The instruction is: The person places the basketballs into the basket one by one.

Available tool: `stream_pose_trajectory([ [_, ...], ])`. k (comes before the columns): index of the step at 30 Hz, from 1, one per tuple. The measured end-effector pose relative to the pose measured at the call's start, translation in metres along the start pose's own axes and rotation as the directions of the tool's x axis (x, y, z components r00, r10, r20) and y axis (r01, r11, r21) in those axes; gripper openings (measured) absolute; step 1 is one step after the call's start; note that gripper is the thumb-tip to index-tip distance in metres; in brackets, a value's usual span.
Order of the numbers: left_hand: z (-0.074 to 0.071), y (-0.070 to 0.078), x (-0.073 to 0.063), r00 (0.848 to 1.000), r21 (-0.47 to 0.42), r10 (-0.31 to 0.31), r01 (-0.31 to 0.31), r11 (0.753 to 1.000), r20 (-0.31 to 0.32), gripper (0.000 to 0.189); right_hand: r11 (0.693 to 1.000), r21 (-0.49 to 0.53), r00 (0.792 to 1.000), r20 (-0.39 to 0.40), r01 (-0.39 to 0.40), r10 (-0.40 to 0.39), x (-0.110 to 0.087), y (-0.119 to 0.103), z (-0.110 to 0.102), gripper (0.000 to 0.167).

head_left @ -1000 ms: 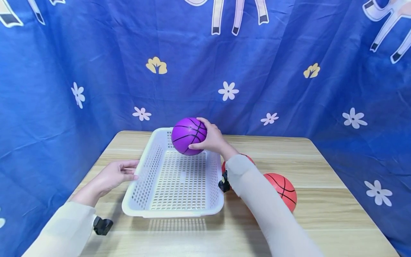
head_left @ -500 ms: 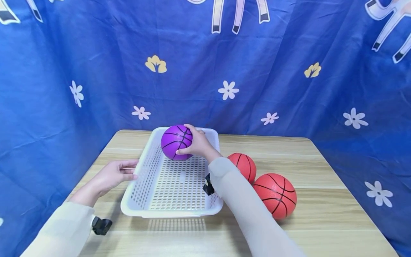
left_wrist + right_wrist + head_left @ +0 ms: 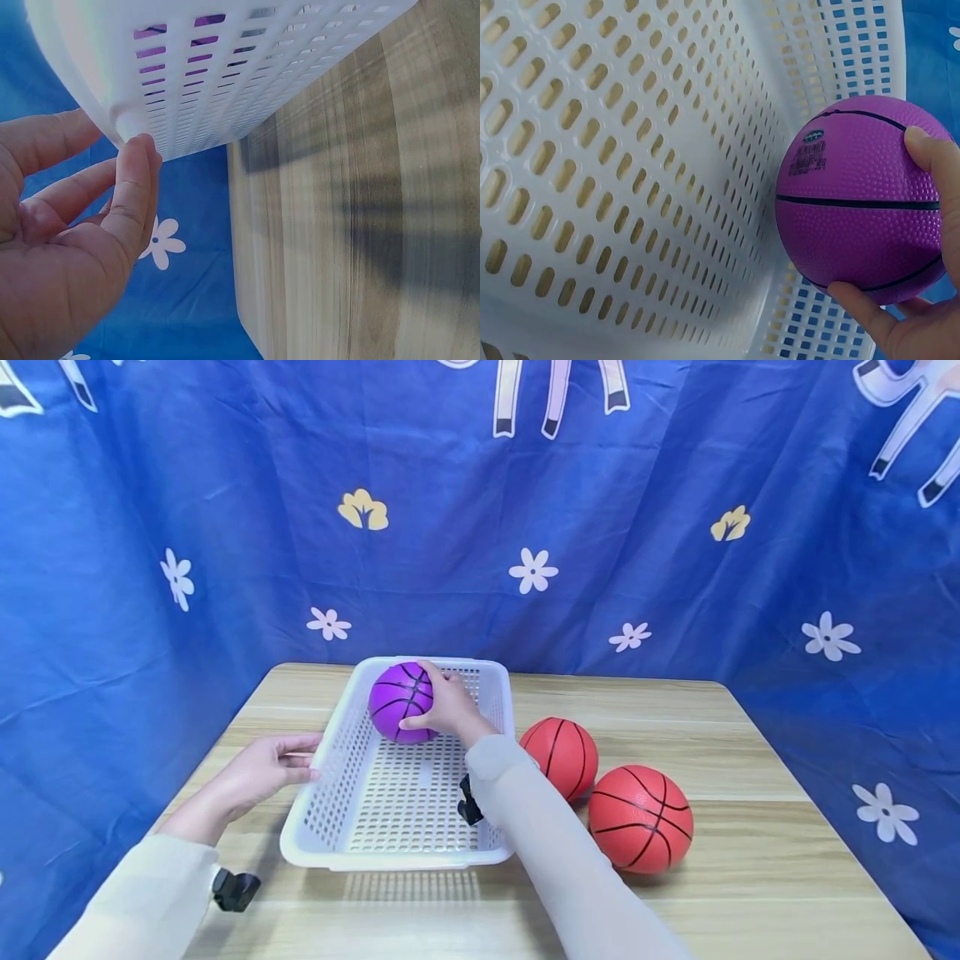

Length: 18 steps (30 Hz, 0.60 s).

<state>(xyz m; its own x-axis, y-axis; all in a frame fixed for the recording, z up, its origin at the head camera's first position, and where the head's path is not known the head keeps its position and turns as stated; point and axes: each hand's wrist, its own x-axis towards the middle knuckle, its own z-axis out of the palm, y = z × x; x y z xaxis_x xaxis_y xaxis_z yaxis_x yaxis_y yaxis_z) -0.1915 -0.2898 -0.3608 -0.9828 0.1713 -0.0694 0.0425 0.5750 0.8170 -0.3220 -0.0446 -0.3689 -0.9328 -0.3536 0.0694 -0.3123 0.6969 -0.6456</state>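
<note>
My right hand (image 3: 448, 706) holds a small purple basketball (image 3: 399, 703), fingers over its far side and thumb on its near side. The ball is down inside a white plastic basket (image 3: 390, 860), toward the far left corner. In the right wrist view, the purple basketball (image 3: 855, 172) shows a printed label and sits close to the perforated basket floor (image 3: 630, 172). My left hand (image 3: 258, 772) pinches the basket's left rim. The left wrist view shows fingertips (image 3: 135, 161) under that rim; the thumb tip is hidden behind it.
Two red basketballs rest on the wooden table right of the basket: one red ball (image 3: 570, 756) farther back, another red ball (image 3: 641, 818) nearer. My right forearm (image 3: 555, 843) crosses the basket's right rim. A blue patterned curtain (image 3: 480, 527) hangs behind the table (image 3: 750, 860).
My right hand has carried the purple basketball left and lowered it into the basket. My right arm now uncovers more of both red basketballs. The left hand stays at the rim.
</note>
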Motion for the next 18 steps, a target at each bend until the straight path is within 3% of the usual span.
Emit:
stream_pose_trajectory([
  [18, 0.001, -0.002, 0.000, 1.000, 0.026, -0.001, 0.001, 1.000, -0.007, 0.063, 0.997, -0.076, 0.999, -0.017, -0.033, 0.032, 0.000, -0.001, 0.012, 0.107],
])
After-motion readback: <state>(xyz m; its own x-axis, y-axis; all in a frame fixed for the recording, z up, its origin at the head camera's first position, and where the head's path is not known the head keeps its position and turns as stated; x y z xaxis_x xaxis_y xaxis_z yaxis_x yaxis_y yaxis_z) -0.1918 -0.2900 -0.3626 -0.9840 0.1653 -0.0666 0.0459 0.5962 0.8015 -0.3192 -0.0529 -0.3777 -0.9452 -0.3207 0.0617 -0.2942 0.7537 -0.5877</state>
